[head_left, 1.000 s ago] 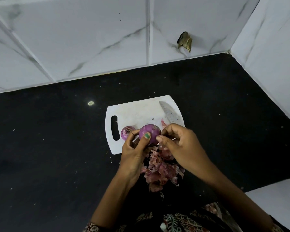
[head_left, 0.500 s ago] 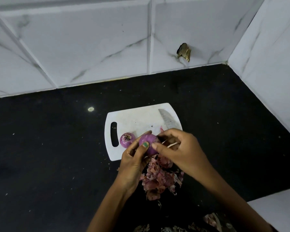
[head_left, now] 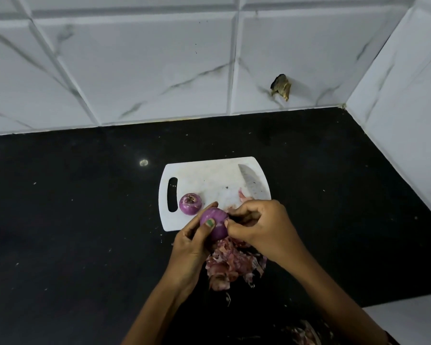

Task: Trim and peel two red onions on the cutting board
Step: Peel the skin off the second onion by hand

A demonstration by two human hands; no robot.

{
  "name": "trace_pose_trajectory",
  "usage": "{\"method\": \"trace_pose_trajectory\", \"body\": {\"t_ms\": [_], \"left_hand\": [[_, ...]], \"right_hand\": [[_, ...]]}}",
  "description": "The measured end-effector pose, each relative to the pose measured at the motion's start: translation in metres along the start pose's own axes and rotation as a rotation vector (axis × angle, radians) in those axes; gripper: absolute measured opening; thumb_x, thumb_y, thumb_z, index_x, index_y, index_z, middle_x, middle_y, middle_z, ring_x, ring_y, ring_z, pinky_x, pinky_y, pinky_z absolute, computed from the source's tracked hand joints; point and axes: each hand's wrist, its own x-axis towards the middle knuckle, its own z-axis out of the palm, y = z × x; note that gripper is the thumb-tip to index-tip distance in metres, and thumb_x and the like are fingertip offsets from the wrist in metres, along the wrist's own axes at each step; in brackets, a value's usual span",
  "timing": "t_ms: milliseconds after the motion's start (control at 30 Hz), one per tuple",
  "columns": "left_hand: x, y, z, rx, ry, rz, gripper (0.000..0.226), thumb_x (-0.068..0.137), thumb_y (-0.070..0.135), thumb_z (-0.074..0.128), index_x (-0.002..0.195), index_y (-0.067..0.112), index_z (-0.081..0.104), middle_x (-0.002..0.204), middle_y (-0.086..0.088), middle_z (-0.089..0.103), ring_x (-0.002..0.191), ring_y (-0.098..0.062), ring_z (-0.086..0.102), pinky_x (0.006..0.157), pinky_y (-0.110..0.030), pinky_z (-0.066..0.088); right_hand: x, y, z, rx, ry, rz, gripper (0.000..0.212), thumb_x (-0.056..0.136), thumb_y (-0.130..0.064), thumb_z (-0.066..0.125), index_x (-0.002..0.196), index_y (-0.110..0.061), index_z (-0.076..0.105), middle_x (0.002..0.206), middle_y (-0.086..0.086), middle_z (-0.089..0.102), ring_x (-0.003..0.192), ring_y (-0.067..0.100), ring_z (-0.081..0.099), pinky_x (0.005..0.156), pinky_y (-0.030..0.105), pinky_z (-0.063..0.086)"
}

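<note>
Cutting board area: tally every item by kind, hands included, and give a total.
Red onions: 2, held, on board
Knife: 1
Cutting board: 1
Pile of onion skins: 1
Hands: 2, left, right
Total: 7

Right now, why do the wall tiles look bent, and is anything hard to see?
Head view: the wide lens bows the tile lines; the black counter swallows detail; a small glare spot shines on it; the held onion stays fairly sharp.
</note>
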Motion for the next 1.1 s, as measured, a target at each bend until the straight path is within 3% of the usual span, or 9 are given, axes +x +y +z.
{"method": "trace_pose_trajectory", "body": {"t_ms": [67, 167, 400, 467, 567, 667, 800, 967, 1100], "left_hand": [[-0.005, -0.002, 0.003, -0.022, 0.002, -0.006, 0.047, 0.077, 0.022, 0.059, 0.122, 0.007, 0.062, 0.099, -0.008, 0.075, 0.076, -0.007, 0.070, 0.060, -0.017, 0.053], [-0.009, -0.004, 0.004, -0.023, 0.011, -0.022, 0.055, 0.076, 0.026, 0.059, 0.126, 0.002, 0.059, 0.103, -0.012, 0.074, 0.080, -0.011, 0.071, 0.061, -0.019, 0.054], [-0.018, 0.001, 0.002, -0.002, -0.002, -0.011, 0.054, 0.076, 0.026, 0.060, 0.125, 0.001, 0.060, 0.098, -0.008, 0.074, 0.079, -0.009, 0.071, 0.061, -0.018, 0.054], [-0.019, 0.005, -0.002, -0.002, -0.014, -0.015, 0.052, 0.077, 0.024, 0.059, 0.124, 0.000, 0.060, 0.097, -0.009, 0.073, 0.077, -0.009, 0.070, 0.059, -0.017, 0.054], [-0.021, 0.011, -0.008, 0.017, -0.036, -0.045, 0.046, 0.079, 0.025, 0.059, 0.120, 0.004, 0.061, 0.098, -0.009, 0.071, 0.073, -0.007, 0.069, 0.057, -0.016, 0.052], [-0.021, 0.016, -0.016, -0.015, -0.050, -0.145, 0.027, 0.094, 0.025, 0.050, 0.111, 0.007, 0.061, 0.098, -0.013, 0.068, 0.064, -0.006, 0.065, 0.056, -0.017, 0.052], [-0.020, 0.021, -0.029, -0.064, -0.096, -0.237, 0.037, 0.098, 0.034, 0.043, 0.119, 0.007, 0.057, 0.101, -0.015, 0.070, 0.074, -0.010, 0.066, 0.060, -0.018, 0.052], [-0.018, 0.019, -0.033, -0.073, -0.163, -0.307, 0.045, 0.100, 0.040, 0.039, 0.126, 0.007, 0.055, 0.109, -0.014, 0.071, 0.080, -0.014, 0.069, 0.058, -0.020, 0.054], [-0.017, 0.015, -0.031, 0.021, -0.220, -0.318, 0.048, 0.101, 0.045, 0.033, 0.116, 0.009, 0.059, 0.096, -0.010, 0.075, 0.074, -0.011, 0.071, 0.055, -0.019, 0.052]], "right_hand": [[-0.005, 0.004, 0.000, 0.001, 0.028, -0.021, 0.005, 0.074, -0.014, 0.074, 0.073, -0.009, 0.075, 0.065, 0.002, 0.071, 0.064, 0.015, 0.067, 0.103, 0.047, 0.044], [-0.008, 0.008, 0.000, 0.012, 0.076, -0.044, 0.008, 0.076, -0.006, 0.070, 0.069, -0.004, 0.073, 0.062, 0.007, 0.070, 0.061, 0.027, 0.065, 0.102, 0.049, 0.044], [-0.023, 0.002, 0.010, 0.051, 0.103, -0.062, 0.024, 0.080, -0.036, 0.071, 0.092, -0.015, 0.074, 0.085, -0.004, 0.072, 0.080, 0.007, 0.067, 0.089, 0.041, 0.054], [-0.026, 0.003, 0.019, 0.035, 0.167, -0.086, 0.018, 0.083, -0.030, 0.071, 0.090, -0.014, 0.072, 0.085, -0.003, 0.071, 0.082, 0.007, 0.067, 0.089, 0.042, 0.054], [-0.024, 0.006, 0.026, 0.073, 0.239, -0.054, 0.007, 0.086, -0.020, 0.069, 0.087, -0.014, 0.072, 0.085, 0.003, 0.070, 0.079, 0.013, 0.068, 0.075, 0.040, 0.058], [-0.023, 0.010, 0.030, 0.044, 0.291, -0.030, 0.006, 0.085, -0.017, 0.070, 0.084, -0.011, 0.072, 0.077, -0.001, 0.070, 0.075, 0.008, 0.068, 0.073, 0.027, 0.056], [-0.028, 0.020, 0.036, -0.061, 0.415, 0.000, 0.008, 0.082, -0.014, 0.073, 0.077, -0.008, 0.071, 0.067, -0.013, 0.065, 0.062, -0.005, 0.061, 0.058, 0.007, 0.044], [-0.038, 0.020, 0.045, -0.065, 0.526, 0.007, 0.023, 0.081, -0.024, 0.074, 0.069, -0.007, 0.063, 0.061, -0.005, 0.061, 0.060, 0.007, 0.058, 0.053, 0.015, 0.042], [-0.041, 0.017, 0.049, -0.121, 0.516, -0.037, 0.042, 0.090, -0.032, 0.062, 0.062, -0.002, 0.056, 0.054, 0.007, 0.053, 0.049, 0.015, 0.047, 0.049, 0.030, 0.035]]}}
